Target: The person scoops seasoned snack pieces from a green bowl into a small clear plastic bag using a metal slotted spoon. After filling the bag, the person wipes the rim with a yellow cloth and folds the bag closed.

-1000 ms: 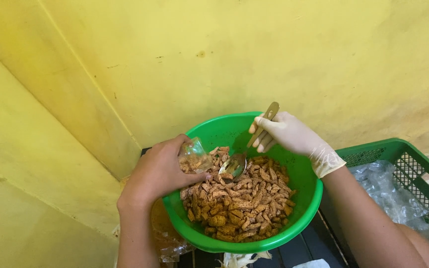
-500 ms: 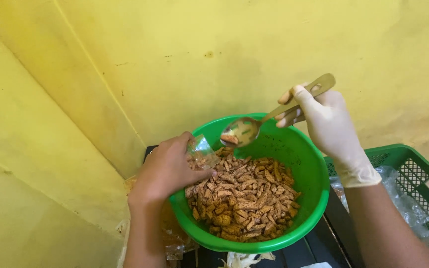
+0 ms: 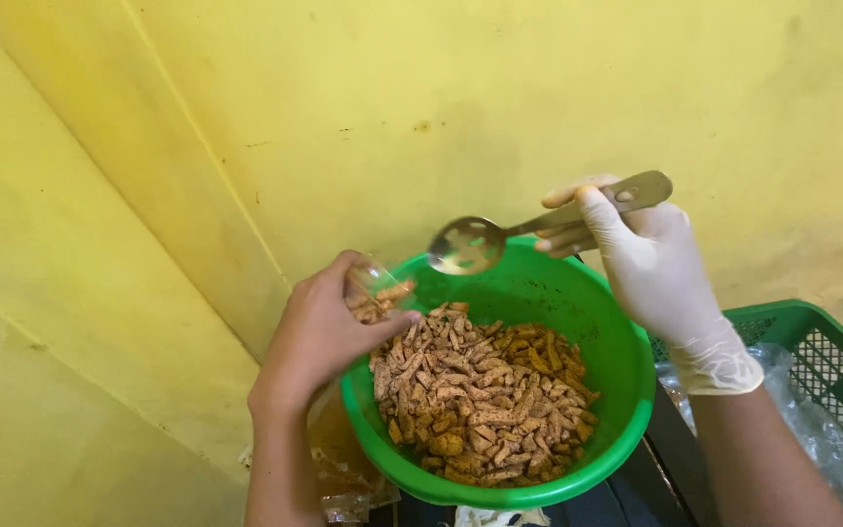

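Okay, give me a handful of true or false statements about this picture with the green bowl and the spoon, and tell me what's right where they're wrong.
1. The right hand wears a white glove. True.
2. The spoon rests down among the snacks. False: it is lifted above the green bowl, and it looks empty.
3. The left hand is bare and holds a small clear bag with some snack pieces in it, at the bowl's rim. True.
4. The bowl holds white rice. False: it holds brown, seasoned stick-shaped snacks.
5. A green plastic crate stands to the right of the bowl. True.
6. The wall behind is blue. False: it is yellow.
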